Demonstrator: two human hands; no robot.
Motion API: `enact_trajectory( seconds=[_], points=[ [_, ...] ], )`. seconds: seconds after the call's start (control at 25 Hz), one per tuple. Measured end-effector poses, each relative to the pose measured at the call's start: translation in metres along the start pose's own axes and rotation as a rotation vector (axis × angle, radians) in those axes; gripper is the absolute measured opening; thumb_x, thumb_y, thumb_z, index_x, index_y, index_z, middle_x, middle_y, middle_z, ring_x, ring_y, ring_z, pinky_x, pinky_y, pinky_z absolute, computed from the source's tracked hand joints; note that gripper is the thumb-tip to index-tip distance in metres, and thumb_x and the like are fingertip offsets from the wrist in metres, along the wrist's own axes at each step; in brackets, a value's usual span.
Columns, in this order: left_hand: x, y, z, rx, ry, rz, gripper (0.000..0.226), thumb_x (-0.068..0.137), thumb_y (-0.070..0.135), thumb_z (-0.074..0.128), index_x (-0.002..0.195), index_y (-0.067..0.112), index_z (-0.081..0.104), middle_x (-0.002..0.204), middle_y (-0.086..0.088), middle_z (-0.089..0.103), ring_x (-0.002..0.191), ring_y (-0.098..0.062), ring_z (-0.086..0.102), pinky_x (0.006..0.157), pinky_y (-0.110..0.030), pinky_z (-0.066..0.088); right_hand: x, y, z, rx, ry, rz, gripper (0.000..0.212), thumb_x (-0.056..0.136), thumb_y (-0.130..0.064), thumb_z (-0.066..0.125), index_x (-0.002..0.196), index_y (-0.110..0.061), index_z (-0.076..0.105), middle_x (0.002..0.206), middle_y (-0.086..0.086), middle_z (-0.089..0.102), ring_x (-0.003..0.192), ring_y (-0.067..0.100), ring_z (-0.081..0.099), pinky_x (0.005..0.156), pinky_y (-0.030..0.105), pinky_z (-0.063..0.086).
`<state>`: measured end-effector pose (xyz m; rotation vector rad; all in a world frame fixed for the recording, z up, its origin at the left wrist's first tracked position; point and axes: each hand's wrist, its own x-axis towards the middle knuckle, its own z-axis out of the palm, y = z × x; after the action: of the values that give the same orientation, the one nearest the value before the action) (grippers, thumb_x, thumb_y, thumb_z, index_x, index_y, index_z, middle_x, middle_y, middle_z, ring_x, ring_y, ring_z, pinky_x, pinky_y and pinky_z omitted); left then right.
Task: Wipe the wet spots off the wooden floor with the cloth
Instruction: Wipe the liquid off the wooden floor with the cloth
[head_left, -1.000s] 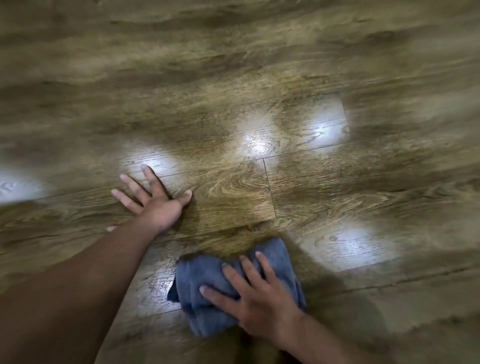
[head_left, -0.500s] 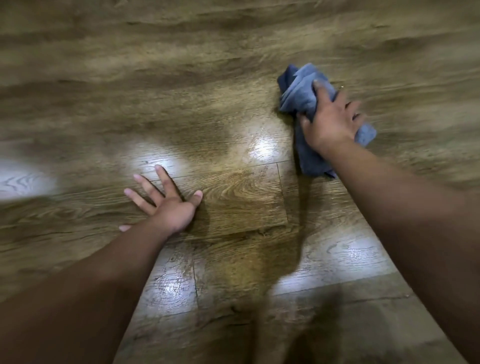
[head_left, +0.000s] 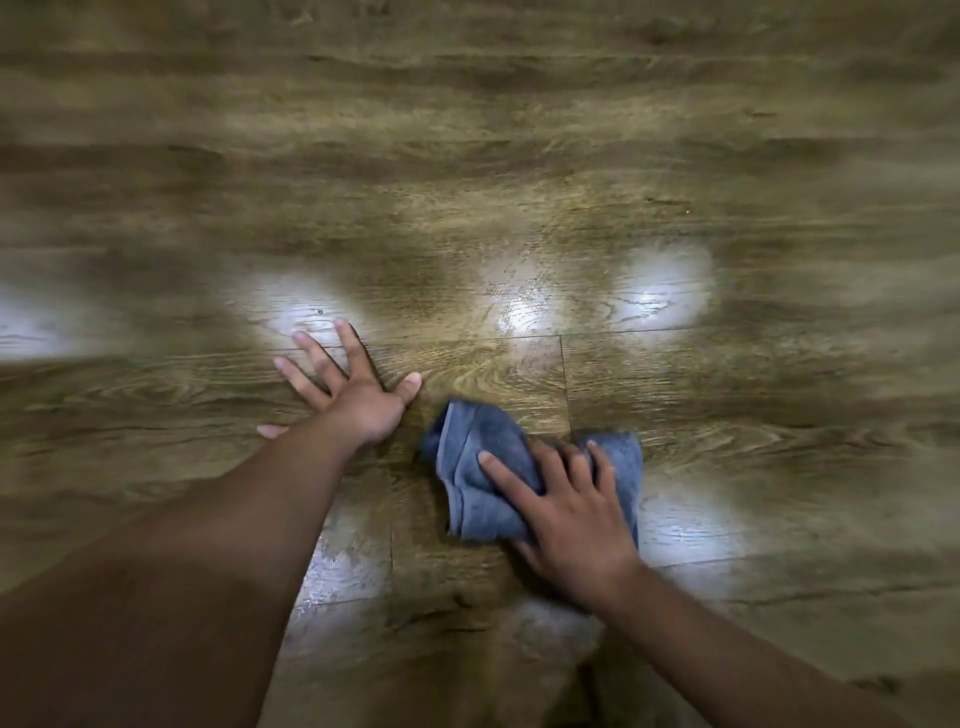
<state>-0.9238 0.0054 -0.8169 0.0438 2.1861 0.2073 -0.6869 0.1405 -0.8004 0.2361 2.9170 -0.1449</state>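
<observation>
A crumpled blue-grey cloth lies on the wooden floor just right of centre. My right hand presses down on the cloth with spread fingers that bunch some of its fabric. My left hand lies flat on the boards to the left of the cloth, fingers splayed, holding nothing. Glossy patches shine on the floor beyond the hands, and a streaky wet-looking patch sits between my forearms. Motion blur smears the outer floor.
Plank seams run across the floor near the hands. Bright reflections lie at the right and far left. Nothing else stands on the visible boards.
My right hand has swept the cloth from the far right back toward me, to just right of my left hand. The left hand has stayed planted on the floor.
</observation>
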Motion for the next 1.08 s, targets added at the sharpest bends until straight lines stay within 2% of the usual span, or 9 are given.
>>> enact_trajectory(
  seconds=[0.16,0.32,0.4,0.48,0.6,0.72,0.8,0.88,1.08],
  points=[
    [-0.028,-0.001,-0.019,-0.059,-0.06,0.07,0.116,0.071,0.096,0.042,0.14,0.051,-0.041,0.145,0.002,-0.058,0.137,-0.032,-0.049,0.105,-0.082,-0.01,0.002,0.002,-0.018,0.034,-0.074,0.046,0.089,0.075,-0.055,0.068,0.153,-0.043,0.026,0.128,0.009,0.052,0.105,0.036,0.052,0.104,0.058,0.038],
    [-0.052,-0.078,-0.04,0.017,-0.032,-0.018,0.147,0.023,0.109,0.048,0.123,0.063,-0.049,0.123,0.015,-0.069,0.136,-0.025,-0.051,0.096,-0.085,-0.014,0.011,0.02,-0.018,-0.007,-0.034,0.057,0.092,0.074,-0.055,0.071,0.154,-0.042,0.027,0.122,0.009,0.052,0.099,0.035,0.049,0.092,0.052,0.04],
    [-0.053,-0.112,-0.041,0.022,-0.043,-0.052,0.151,0.013,0.107,0.049,0.117,0.064,-0.052,0.119,0.019,-0.071,0.134,-0.024,-0.052,0.098,-0.087,-0.01,0.025,0.029,-0.018,-0.048,0.017,0.06,0.092,0.073,-0.055,0.073,0.153,-0.04,0.032,0.12,0.011,0.051,0.095,0.035,0.047,0.085,0.05,0.04],
    [-0.044,-0.117,-0.043,0.016,-0.035,-0.013,0.149,0.017,0.104,0.052,0.117,0.065,-0.051,0.119,0.021,-0.071,0.133,-0.022,-0.053,0.096,-0.086,-0.01,0.057,0.042,-0.017,-0.063,0.058,0.135,0.085,0.079,-0.055,0.068,0.153,-0.039,0.031,0.127,0.014,0.048,0.101,0.037,0.046,0.086,0.051,0.038],
    [-0.042,-0.118,-0.039,0.013,-0.048,0.026,0.149,0.025,0.099,0.055,0.125,0.062,-0.049,0.128,0.018,-0.068,0.135,-0.025,-0.053,0.095,-0.087,-0.009,0.121,0.052,-0.029,0.004,0.062,0.409,0.074,0.089,-0.054,0.056,0.154,-0.04,0.023,0.136,0.018,0.04,0.116,0.043,0.041,0.098,0.056,0.032],
    [-0.037,-0.122,-0.038,0.021,-0.031,-0.001,0.15,0.037,0.094,0.064,0.131,0.059,-0.047,0.132,0.016,-0.067,0.134,-0.027,-0.054,0.094,-0.087,-0.011,0.187,0.052,-0.041,0.119,0.078,0.652,0.073,0.091,-0.048,0.058,0.154,-0.038,0.022,0.139,0.022,0.036,0.122,0.046,0.036,0.103,0.06,0.026],
    [-0.036,-0.121,-0.038,0.025,-0.019,0.01,0.149,0.045,0.09,0.071,0.13,0.059,-0.047,0.132,0.015,-0.067,0.132,-0.027,-0.055,0.093,-0.087,-0.012,0.202,0.034,-0.044,0.118,0.093,0.718,0.073,0.09,-0.045,0.059,0.153,-0.038,0.023,0.14,0.024,0.035,0.123,0.047,0.036,0.104,0.061,0.025],
    [-0.035,-0.124,-0.037,0.02,-0.019,0.011,0.148,0.048,0.089,0.073,0.129,0.058,-0.048,0.132,0.015,-0.067,0.131,-0.027,-0.056,0.092,-0.087,-0.013,0.19,-0.001,-0.042,0.035,0.097,0.587,0.076,0.088,-0.046,0.059,0.154,-0.038,0.022,0.138,0.024,0.036,0.121,0.046,0.037,0.104,0.061,0.025],
    [-0.035,-0.124,-0.038,-0.003,-0.042,-0.02,0.141,0.061,0.08,0.075,0.131,0.06,-0.045,0.131,0.017,-0.067,0.132,-0.025,-0.056,0.096,-0.085,-0.013,0.094,-0.089,-0.017,-0.003,0.048,0.023,0.089,0.071,-0.051,0.071,0.152,-0.04,0.034,0.129,0.015,0.048,0.107,0.037,0.042,0.101,0.059,0.029]
  ],
)
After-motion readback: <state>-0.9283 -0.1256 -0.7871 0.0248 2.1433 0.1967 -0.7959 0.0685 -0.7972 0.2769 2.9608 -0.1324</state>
